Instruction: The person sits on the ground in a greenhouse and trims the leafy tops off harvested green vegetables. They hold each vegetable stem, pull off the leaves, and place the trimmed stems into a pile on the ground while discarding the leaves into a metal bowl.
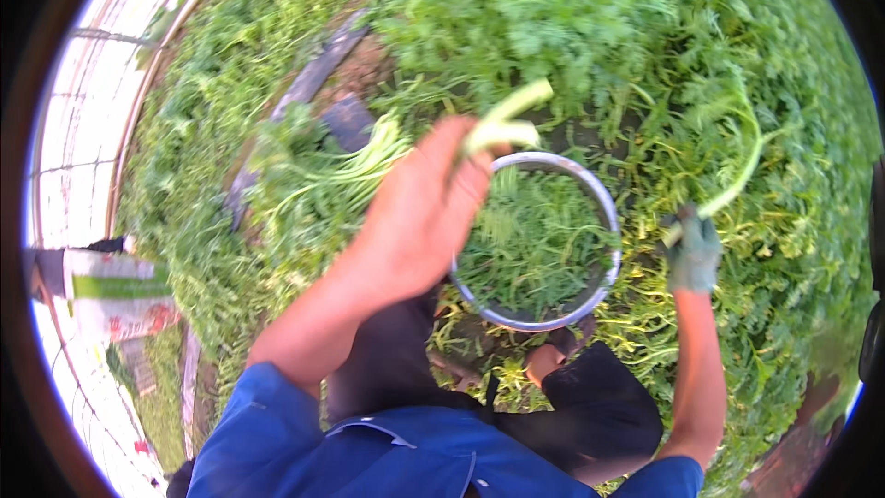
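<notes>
My bare left hand (422,214) is raised over the left rim of a round bucket and grips thick pale green stalks (511,107), whose ends point up and right. Past the bucket's other side, my right hand (693,256) wears a grey-green glove and pinches one leafy stalk (745,169). The bucket (611,221) stands on the ground before my knees, with feathery cut greens (536,242) inside. Left of it lies a bunch of long pale stems (359,166), leaves towards the left; my left hand and forearm partly cover the area beside it.
Dense leafy plants (553,14) grow ahead and to the right. A weathered board (321,62) runs along bare soil (363,69) at the left, near a dark flat piece (348,123). A printed sack (124,297) lies far left, by a bright greenhouse wall (76,117).
</notes>
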Available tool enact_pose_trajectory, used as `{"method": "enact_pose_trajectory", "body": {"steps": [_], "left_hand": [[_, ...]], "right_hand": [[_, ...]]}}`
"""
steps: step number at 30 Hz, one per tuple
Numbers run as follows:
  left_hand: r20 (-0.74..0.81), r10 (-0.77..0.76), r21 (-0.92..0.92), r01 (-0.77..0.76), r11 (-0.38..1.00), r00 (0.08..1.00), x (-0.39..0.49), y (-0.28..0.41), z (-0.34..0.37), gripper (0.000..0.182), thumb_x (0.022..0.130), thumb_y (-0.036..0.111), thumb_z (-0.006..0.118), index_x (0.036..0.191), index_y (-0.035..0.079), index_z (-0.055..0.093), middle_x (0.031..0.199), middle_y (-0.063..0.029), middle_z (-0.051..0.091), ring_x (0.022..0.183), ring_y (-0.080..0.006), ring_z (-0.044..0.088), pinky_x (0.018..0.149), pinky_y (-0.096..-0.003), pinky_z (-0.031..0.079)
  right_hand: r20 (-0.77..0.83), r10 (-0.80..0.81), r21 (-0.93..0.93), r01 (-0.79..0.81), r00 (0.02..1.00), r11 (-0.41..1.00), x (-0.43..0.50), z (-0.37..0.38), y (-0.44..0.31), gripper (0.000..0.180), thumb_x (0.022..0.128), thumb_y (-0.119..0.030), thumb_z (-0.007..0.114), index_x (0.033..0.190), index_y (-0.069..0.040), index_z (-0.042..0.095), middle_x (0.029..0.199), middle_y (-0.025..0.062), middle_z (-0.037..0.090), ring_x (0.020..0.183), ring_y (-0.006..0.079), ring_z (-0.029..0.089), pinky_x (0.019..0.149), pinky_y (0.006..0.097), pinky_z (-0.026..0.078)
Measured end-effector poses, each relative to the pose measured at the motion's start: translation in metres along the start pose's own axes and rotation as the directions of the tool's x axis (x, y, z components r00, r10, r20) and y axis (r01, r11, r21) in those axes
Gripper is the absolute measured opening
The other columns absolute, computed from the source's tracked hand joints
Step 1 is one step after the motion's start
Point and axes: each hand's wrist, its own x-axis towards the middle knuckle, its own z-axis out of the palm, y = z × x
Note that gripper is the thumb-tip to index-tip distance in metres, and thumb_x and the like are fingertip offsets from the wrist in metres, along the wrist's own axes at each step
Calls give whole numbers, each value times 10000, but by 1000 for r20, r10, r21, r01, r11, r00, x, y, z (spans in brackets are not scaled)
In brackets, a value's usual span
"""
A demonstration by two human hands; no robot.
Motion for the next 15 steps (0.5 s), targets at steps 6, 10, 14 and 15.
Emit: {"method": "enact_pose_trajectory", "body": {"steps": [6, 10, 14, 15], "left_hand": [[-372, 212, 570, 42, 821, 904, -31, -18, -118, 177, 1006, 198, 519, 1032, 54, 618, 680, -41, 593, 525, -143, 529, 476, -301, 391], [-302, 115, 890, 236, 391, 947, -26, -91, -125, 139, 956, 223, 557, 1018, 109, 606, 738, -62, 644, 598, -218, 637, 515, -371, 491], [-287, -102, 860, 304, 409, 952, 3, -198, -83, 167, 881, 169, 608, 1022, 106, 670, 992, -122, 679, 857, -295, 661, 738, -427, 533], [-264, -20, 833, 238, 500, 964, 4, -222, -70, 182, 861, 150, 623, 1029, 103, 675, 1032, -128, 674, 928, -306, 646, 789, -432, 522]], "right_hand": [[157, -99, -184, 127, 983, 975, -147, 0, -58, 317, 953, -328, 537, 859, -24, 541, 609, 44, 570, 441, 64, 447, 385, 210, 304], [229, -199, -85, 223, 953, 971, -200, 10, -57, 475, 913, -481, 641, 837, -15, 588, 628, 71, 607, 410, 50, 435, 369, 197, 299], [271, -97, -66, 119, 958, 991, -225, 34, -39, 342, 871, -320, 741, 842, 12, 661, 711, 72, 665, 490, 75, 530, 435, 202, 386], [260, -78, -113, 110, 962, 988, -224, 41, -33, 252, 854, -227, 743, 839, 11, 660, 722, 70, 670, 529, 84, 549, 473, 213, 413]]}}
